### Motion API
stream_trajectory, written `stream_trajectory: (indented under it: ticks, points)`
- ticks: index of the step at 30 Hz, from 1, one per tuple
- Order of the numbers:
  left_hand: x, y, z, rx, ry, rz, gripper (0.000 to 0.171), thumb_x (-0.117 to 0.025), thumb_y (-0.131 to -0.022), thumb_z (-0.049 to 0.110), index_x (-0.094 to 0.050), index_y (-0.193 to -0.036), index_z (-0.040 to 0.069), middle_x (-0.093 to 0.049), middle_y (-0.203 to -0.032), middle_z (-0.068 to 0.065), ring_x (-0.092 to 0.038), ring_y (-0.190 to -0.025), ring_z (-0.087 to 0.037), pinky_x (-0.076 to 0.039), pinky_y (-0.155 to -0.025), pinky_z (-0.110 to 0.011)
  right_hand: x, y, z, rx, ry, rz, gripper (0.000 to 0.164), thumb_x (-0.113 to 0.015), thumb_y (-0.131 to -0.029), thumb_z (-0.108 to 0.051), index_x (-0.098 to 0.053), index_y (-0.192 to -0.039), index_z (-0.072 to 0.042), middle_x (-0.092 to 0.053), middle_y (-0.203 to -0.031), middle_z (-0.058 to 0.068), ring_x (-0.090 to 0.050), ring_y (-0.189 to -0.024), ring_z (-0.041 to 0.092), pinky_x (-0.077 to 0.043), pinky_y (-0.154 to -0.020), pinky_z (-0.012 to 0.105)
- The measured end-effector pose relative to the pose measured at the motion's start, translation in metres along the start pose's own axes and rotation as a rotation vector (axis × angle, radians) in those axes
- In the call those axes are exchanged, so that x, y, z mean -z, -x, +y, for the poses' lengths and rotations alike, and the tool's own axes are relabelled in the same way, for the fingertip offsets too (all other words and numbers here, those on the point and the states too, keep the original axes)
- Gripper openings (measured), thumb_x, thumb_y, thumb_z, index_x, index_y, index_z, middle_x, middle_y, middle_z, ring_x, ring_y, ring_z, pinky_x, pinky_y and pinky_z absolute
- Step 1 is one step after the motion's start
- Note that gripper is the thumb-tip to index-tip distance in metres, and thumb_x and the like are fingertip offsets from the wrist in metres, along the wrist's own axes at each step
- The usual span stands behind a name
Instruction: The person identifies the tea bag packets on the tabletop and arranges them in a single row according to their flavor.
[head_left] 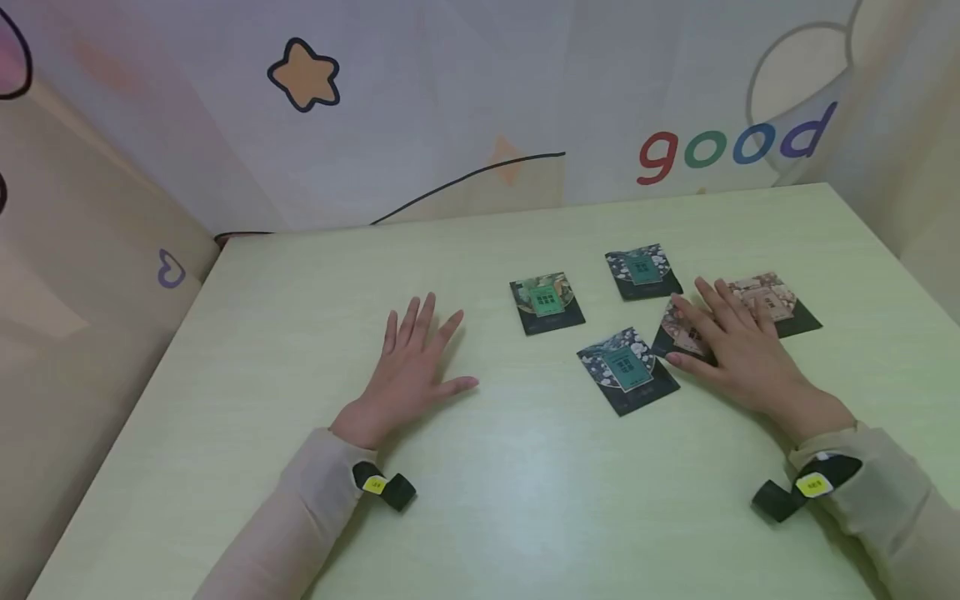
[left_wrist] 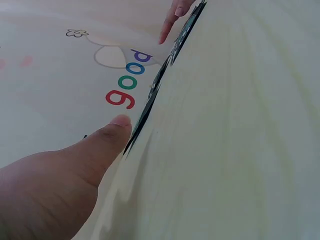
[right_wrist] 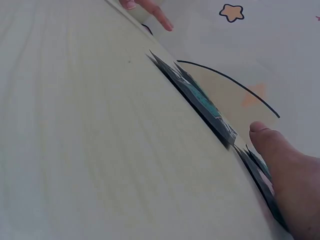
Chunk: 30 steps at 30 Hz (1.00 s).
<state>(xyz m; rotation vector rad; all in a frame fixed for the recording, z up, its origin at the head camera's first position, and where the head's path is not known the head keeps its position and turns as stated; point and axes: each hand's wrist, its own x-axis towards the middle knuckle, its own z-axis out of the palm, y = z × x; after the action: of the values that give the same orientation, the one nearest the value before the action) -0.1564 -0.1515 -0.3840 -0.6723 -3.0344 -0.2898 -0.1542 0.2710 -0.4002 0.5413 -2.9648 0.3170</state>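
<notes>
My left hand (head_left: 405, 367) has its fingers spread low over the table, left of the packets, and holds nothing. My right hand (head_left: 750, 367) lies with straight fingers across a pink-labelled packet (head_left: 673, 327) and overlaps the edge of another pink-labelled packet (head_left: 783, 307), hiding parts of both. These are flat, square, floral-printed packets with a dark band along the bottom. Just left of the right thumb lies a blue-floral packet with a teal label (head_left: 628, 371); a similar one (head_left: 642, 271) lies farther back. Between the hands is a packet with a bright green label (head_left: 547, 302).
The pale wooden table (head_left: 487, 500) runs back to a printed cloth wall (head_left: 465, 92) with a star and the word "good". Side cloths border it left and right. Each wrist wears a black strap with a small camera (head_left: 780, 500).
</notes>
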Motion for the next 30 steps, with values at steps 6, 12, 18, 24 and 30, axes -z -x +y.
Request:
stream_trajectory:
  ticks: [6, 12, 18, 24, 30]
  points:
    - [0.003, -0.004, 0.000, -0.003, -0.020, 0.029, 0.088, -0.060, -0.085, 0.061, -0.022, -0.154, 0.021, -0.003, -0.162, -0.018, -0.003, -0.150, -0.038, -0.004, -0.121, -0.054, 0.004, -0.005, -0.004, 0.001, -0.022, 0.032, 0.081, -0.048, -0.092, -0.060, -0.015, -0.155, -0.021, -0.006, -0.162, 0.017, -0.001, -0.150, 0.037, 0.008, -0.115, 0.066]
    - [0.003, -0.010, 0.006, -0.035, -0.010, 0.066, 0.088, -0.064, -0.083, 0.060, -0.026, -0.153, 0.021, -0.008, -0.162, -0.016, -0.010, -0.150, -0.036, -0.013, -0.121, -0.053, 0.008, -0.004, -0.010, -0.001, -0.052, 0.054, 0.081, -0.052, -0.092, -0.056, -0.018, -0.155, -0.018, -0.001, -0.163, 0.016, -0.001, -0.150, 0.038, 0.007, -0.115, 0.066]
    - [0.002, -0.013, 0.012, -0.075, 0.006, 0.125, 0.085, -0.068, -0.081, 0.057, -0.035, -0.149, 0.019, -0.021, -0.159, -0.015, -0.023, -0.145, -0.036, -0.023, -0.117, -0.054, 0.005, -0.002, -0.021, 0.058, -0.097, 0.082, 0.078, -0.061, -0.090, -0.046, -0.024, -0.153, -0.019, -0.013, -0.161, 0.015, -0.013, -0.148, 0.039, -0.008, -0.115, 0.067]
    - [-0.002, -0.021, 0.020, -0.115, 0.016, 0.199, 0.081, -0.072, -0.079, 0.054, -0.042, -0.145, 0.017, -0.035, -0.150, -0.016, -0.032, -0.139, -0.034, -0.027, -0.115, -0.051, 0.006, 0.001, -0.036, 0.122, -0.154, 0.110, 0.069, -0.070, -0.086, -0.031, -0.040, -0.146, -0.014, -0.031, -0.155, 0.014, -0.034, -0.136, 0.041, -0.036, -0.103, 0.064]
    - [-0.005, -0.032, 0.031, -0.135, 0.053, 0.206, 0.079, -0.074, -0.078, 0.051, -0.045, -0.142, 0.016, -0.042, -0.143, -0.016, -0.036, -0.135, -0.033, -0.027, -0.114, -0.051, 0.003, 0.003, -0.050, 0.251, -0.120, 0.124, 0.059, -0.074, -0.081, -0.026, -0.053, -0.135, -0.011, -0.049, -0.142, 0.013, -0.046, -0.127, 0.036, -0.042, -0.099, 0.059]
